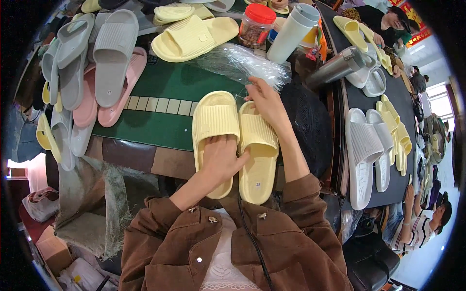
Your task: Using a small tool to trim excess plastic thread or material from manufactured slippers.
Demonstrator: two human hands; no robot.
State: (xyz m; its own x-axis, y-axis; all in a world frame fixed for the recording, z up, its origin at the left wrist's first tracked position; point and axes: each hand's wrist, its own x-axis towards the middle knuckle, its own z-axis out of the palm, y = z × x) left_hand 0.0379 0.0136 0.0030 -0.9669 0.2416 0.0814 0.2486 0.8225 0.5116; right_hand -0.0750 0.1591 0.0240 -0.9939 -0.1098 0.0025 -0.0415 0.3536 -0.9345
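Note:
A pair of pale yellow slippers lies side by side in front of me, toes pointing away, heels over the table's near edge. My left hand (219, 157) has its fingers tucked under the strap of the left slipper (216, 114), and its thumb presses against the right slipper (257, 177). At the toe of that right slipper is my right hand (266, 102), its fingers bent close together; anything thin between them is too small to make out. Just beyond those fingers lies a bundle of clear plastic threads (264, 70) on a clear plastic bag (218, 60).
Grey and pink slippers (116, 58) are piled at the left. Beyond lie a yellow slipper (194, 39), a red-lidded jar (256, 24) and a pale bottle (293, 33). A steel flask (335, 68) and white slippers (361, 155) stand right, near other people.

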